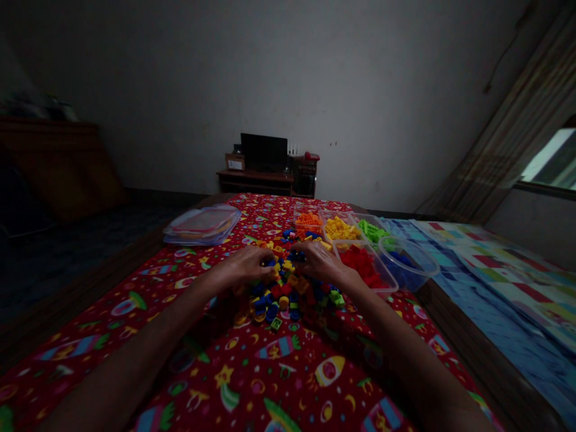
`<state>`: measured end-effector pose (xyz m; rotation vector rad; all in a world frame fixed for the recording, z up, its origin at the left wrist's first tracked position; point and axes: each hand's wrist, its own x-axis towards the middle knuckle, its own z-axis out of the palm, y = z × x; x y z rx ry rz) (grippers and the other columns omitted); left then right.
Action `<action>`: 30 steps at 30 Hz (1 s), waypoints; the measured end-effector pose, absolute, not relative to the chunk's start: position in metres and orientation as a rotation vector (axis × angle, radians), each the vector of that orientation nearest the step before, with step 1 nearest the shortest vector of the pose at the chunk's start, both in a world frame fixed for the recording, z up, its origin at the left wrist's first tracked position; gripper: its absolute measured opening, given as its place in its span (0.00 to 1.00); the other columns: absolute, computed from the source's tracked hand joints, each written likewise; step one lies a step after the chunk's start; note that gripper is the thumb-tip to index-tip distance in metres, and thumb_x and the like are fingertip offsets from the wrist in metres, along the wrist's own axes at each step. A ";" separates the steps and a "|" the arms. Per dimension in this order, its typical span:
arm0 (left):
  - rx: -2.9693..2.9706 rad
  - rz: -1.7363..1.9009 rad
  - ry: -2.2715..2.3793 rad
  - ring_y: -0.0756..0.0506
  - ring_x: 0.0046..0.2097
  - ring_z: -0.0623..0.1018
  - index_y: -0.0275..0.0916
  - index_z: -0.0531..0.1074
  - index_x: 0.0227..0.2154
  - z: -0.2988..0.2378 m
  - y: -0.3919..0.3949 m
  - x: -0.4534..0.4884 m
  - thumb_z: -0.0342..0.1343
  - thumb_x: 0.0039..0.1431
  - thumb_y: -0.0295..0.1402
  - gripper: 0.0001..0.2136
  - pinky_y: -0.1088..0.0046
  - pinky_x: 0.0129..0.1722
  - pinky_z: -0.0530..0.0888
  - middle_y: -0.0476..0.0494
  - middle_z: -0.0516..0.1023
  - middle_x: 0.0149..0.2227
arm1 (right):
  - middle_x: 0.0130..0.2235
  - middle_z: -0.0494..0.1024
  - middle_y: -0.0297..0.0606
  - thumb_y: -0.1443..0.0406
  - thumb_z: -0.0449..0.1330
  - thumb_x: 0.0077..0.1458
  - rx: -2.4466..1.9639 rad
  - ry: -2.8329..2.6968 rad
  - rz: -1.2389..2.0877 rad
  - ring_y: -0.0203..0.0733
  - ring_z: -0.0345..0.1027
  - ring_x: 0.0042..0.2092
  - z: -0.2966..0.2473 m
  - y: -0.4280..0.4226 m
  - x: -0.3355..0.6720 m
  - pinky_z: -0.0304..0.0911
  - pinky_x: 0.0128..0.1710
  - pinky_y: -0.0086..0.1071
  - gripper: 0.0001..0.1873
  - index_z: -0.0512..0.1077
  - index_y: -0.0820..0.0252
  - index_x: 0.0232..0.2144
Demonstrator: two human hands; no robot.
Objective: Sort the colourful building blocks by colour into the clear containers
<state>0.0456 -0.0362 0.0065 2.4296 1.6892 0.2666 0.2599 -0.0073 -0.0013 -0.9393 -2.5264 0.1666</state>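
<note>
A loose pile of mixed toy building bricks point(283, 303) in red, yellow, blue, green and orange lies on the red cloth point(252, 360). At the pile's left side my left hand point(252, 264) reaches in with curled fingers. Its fingertips are beside yellow and blue bricks; what is between them is hard to make out. From the right, my right hand point(320, 262) bends over the pile, its fingers closed at a dark blue brick point(297, 256). The room is dim and the bricks under both palms are hidden.
Right of the pile stand clear tubs of orange bricks point(308, 221), yellow bricks point(341, 228), green bricks point(372, 232), red bricks point(361, 266) and blue bricks point(402, 259). Stacked plastic lids point(202, 226) lie at the left. A monitor point(264, 152) stands beyond.
</note>
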 end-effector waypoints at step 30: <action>1.483 1.026 1.293 0.45 0.29 0.78 0.36 0.70 0.47 -0.013 -0.025 0.063 0.58 0.48 0.45 0.24 0.70 0.29 0.74 0.46 0.79 0.31 | 0.38 0.77 0.46 0.71 0.58 0.53 -0.814 -2.484 0.260 0.40 0.69 0.38 0.006 -0.014 0.249 0.59 0.37 0.29 0.15 0.72 0.65 0.45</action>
